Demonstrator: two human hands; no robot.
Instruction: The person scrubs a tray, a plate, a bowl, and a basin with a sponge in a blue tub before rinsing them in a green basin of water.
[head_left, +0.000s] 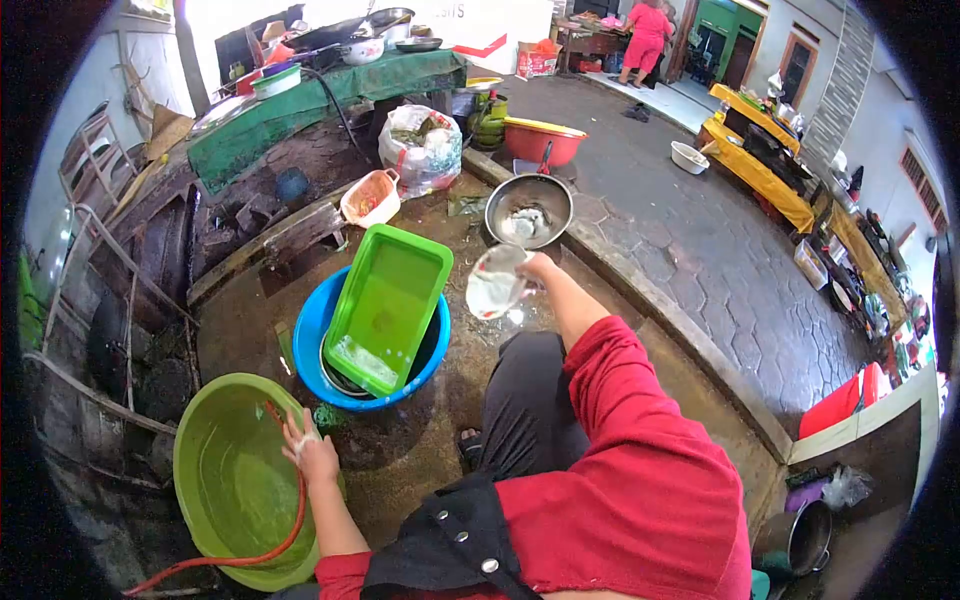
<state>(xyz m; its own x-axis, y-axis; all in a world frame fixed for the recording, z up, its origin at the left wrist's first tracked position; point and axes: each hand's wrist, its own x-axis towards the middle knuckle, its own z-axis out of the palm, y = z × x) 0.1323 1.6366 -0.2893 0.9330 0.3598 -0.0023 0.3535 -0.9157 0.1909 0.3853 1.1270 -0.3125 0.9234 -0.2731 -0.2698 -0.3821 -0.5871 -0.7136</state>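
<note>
While your right hand (538,270) pinches the edge of the white dish (493,287), note that the dish hangs to the right of the blue basin (309,350), on the basin side of your fingers. The dish looks round and tilted, so no true long axis can be read; its visible outline runs longer away from you. Your right hand is clearly the nearer one. The frying pan (530,212), with white suds inside, lies right of and beyond the blue basin; you cannot tell whether the dish touches it.

Your left hand (312,455), fingers spread, is nearer you and left of the blue basin, at the olive tub (225,470). The red hose (299,515) passes behind it; whether you grip the hose cannot be told.

Under the blue basin, the floor (420,440) is wet. To its right, a curb (680,345) borders the dark paving (720,270); beyond it, leftward, stands the green-covered table (230,155).
</note>
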